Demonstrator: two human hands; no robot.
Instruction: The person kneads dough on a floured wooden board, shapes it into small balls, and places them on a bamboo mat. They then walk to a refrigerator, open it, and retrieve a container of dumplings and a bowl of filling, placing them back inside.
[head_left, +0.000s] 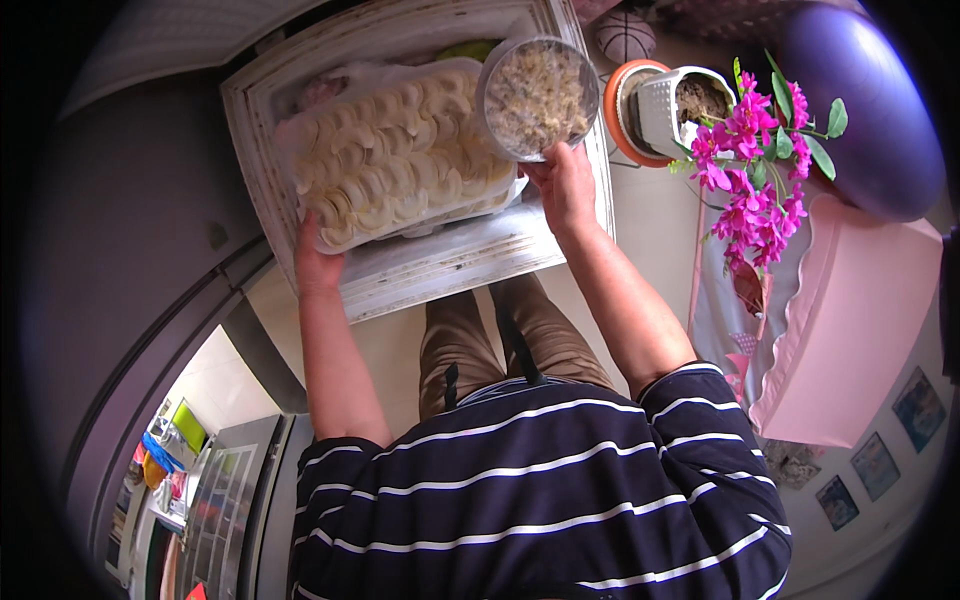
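My right hand (568, 184) grips the near rim of a round clear container (538, 97) with a brownish, crumbly food in it. That container is over the right end of a white tray (334, 241) that carries rows of pale, crescent-shaped dumplings (390, 150). At the tray's near left corner is my left hand (318, 251), its thumb along the edge and its other fingers mostly hidden. Beneath the tray shows the edge of another white tray (480, 208). All this lies in the mouth of an open chest freezer (465, 259) with a worn white rim.
Right of the freezer stand a white flowerpot (660, 112) on an orange-rimmed stand (622, 112) and magenta flowers (750, 180). Beyond them are a large purple ball (862, 112) and a pink cloth-covered piece (847, 322). A ball (626, 36) sits behind. Dark panelling (142, 195) borders the left.
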